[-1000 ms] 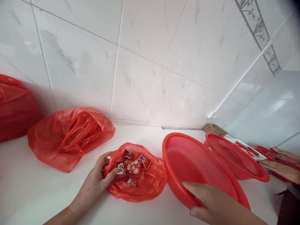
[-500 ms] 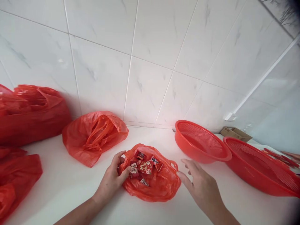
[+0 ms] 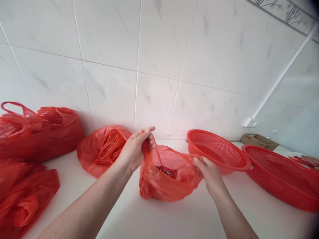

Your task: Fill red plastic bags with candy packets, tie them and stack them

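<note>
A thin red plastic bag (image 3: pixel 169 191) stands on the white table in front of me, its mouth pulled up and wide. My left hand (image 3: pixel 137 146) is closed around the bag's gathered left side, raised above the rim. On the other side, my right hand (image 3: pixel 205 169) pinches the right edge between thumb and fingers. Inside the bag a small dark red snack packet (image 3: pixel 168 172) with pale printed characters shows; the plastic hides the other packets.
Left of my bag is another red plastic bag (image 3: pixel 99 156), with a full red bag (image 3: pixel 42 139) and a crumpled red bag (image 3: pixel 27 196) farther left. Two red sieve baskets, a nearer one (image 3: pixel 219 152) and a larger one (image 3: pixel 279 186), stand right, before a cardboard box (image 3: pixel 260 142). Tiled wall (image 3: pixel 112 96) rises behind.
Both hands have taken hold of the bag's rim and lifted it, the left hand higher. The bag now stands taller and covers most of the packets. My view has shifted slightly.
</note>
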Tool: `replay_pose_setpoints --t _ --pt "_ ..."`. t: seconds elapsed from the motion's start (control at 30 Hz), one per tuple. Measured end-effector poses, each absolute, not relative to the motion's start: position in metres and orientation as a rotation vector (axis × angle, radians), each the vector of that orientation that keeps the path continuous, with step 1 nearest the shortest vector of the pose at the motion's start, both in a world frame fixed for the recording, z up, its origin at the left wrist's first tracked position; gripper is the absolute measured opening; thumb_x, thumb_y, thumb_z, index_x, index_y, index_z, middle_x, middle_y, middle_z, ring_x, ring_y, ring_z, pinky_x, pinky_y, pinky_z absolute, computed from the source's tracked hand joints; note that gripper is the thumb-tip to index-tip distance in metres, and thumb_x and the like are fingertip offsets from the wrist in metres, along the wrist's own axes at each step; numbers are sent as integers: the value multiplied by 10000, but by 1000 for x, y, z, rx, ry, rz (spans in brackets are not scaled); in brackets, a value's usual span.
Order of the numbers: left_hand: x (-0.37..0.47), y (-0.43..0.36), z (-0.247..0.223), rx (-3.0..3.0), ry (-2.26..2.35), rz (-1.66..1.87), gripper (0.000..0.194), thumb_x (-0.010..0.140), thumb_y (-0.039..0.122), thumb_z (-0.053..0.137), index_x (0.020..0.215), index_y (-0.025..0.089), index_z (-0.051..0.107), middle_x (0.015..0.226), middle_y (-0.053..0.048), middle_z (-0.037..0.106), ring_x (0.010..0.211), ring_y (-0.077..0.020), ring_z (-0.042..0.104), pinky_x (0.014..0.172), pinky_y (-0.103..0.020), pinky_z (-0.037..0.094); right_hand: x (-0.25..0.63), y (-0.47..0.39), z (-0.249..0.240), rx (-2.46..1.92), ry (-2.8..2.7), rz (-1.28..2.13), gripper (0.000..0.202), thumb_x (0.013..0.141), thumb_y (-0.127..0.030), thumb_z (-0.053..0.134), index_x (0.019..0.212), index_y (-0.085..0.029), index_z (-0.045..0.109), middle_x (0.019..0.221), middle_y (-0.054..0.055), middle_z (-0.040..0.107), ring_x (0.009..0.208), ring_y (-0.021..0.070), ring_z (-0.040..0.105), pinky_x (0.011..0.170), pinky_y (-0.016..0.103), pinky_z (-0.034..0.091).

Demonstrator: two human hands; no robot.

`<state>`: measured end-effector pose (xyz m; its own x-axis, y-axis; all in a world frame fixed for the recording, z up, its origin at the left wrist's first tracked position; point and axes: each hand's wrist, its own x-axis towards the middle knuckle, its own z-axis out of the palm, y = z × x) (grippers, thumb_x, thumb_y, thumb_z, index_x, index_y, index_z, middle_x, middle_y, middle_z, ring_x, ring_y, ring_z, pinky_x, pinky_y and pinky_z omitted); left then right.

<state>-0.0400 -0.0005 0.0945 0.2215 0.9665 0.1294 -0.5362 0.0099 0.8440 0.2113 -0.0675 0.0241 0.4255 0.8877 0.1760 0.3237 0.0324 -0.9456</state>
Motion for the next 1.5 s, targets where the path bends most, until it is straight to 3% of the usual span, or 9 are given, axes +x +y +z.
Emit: replay_pose_setpoints --t 0.17,0.47,0.63,0.8,0.93,1.1,1.3,1.4,1.5 --pt "-45 -14 144 1193 405 1541 161 796 204 631 949 157 650 653 28 527 583 -84 510 539 -176 425 226 -73 60 -1130 -808 622 295 709 -444 711 762 -187 576 736 -20 571 656 102 536 591 206 451" --pt "-78 -18 135 1718 781 1529 382 809 245 641 1178 260 545 846 18 553 767 -118 559 706 -245 476 238 -68 65 -899 -681 625 245 655 -331 790 687 -172 607 713 -7 586 654 96 556 575 183 474" --pt "-113 -20 74 1819 1099 1405 673 767 409 682 1357 313 372 1237 -89 533 1184 -274 495 923 -408 458 255 -61 30 -922 -900 590 383 770 -514 654 1036 -243 606 1099 61 606 1019 197 592 833 329 504" --pt "-109 -14 -14 1671 1139 1088 830 655 467 763 1363 236 398 1423 -174 433 1329 -382 365 974 -496 423 244 -55 -20 -1080 -1051 880 862 583 -533 791 1322 -301 412 1393 136 463 1279 301 451 1000 476 406" --pt "-56 -9 -36 1474 800 1087 688 574 359 838 1186 198 567 1191 -122 644 1103 -327 587 891 -395 492 186 -43 -32 -986 -1388 1143 684 550 -470 811 1157 -229 608 1206 123 636 1110 321 594 896 444 494" --pt "-10 -7 -34 1272 850 1259 317 788 474 624 853 164 617 815 -63 714 782 -243 666 690 -318 519 134 -26 -35 -1142 -1233 923 299 700 -419 704 858 -166 677 847 73 727 817 250 671 733 356 533" --pt "-26 -4 -38 1121 990 1455 296 866 492 507 835 203 565 825 -24 673 778 -201 617 663 -267 480 158 -33 -41 -1294 -1066 706 291 709 -419 724 895 -195 713 950 81 727 927 263 652 848 381 507" --pt "-34 -4 -37 1175 1004 1466 238 842 440 563 798 208 596 769 -17 638 756 -207 589 659 -270 465 173 -33 -42 -1242 -1137 904 314 679 -417 765 903 -204 712 935 79 724 921 261 653 851 393 505" --pt "-34 -9 -31 1324 962 1456 159 782 355 652 730 205 651 786 -32 627 797 -224 574 731 -283 459 182 -32 -37 -971 -1181 1162 528 631 -466 796 1083 -233 651 1069 89 687 958 259 643 841 394 511"
